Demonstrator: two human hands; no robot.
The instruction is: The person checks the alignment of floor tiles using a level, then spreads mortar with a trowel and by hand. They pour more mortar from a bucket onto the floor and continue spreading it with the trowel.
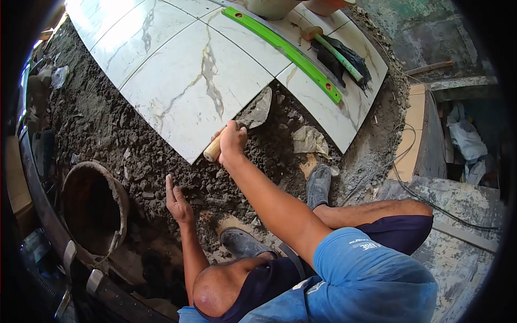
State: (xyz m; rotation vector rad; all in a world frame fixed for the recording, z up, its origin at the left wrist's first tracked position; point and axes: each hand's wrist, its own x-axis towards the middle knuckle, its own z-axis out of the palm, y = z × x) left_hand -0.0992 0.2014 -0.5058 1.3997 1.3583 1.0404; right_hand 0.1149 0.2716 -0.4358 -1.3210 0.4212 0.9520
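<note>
My right hand (233,141) is wrapped round the wooden handle of a trowel (257,112). The trowel's grey blade lies against the dark, crumbly mortar (280,161) beside the edge of a marbled white tile (183,91). Above the mortar, to the left of my knee, my left hand (179,204) is raised with its fingers stretched out and holds nothing. A green level (285,54) lies across the laid tiles. To its right, a mallet (339,56) with a pale green handle rests on a black cloth or bag (353,64).
A round, dirt-coated container (125,207) stands at the lower left. Buckets (272,7) sit at the top. A crumpled plastic piece (311,141) lies on the mortar near my shoe (319,183). A dark cable (414,188) runs along the right.
</note>
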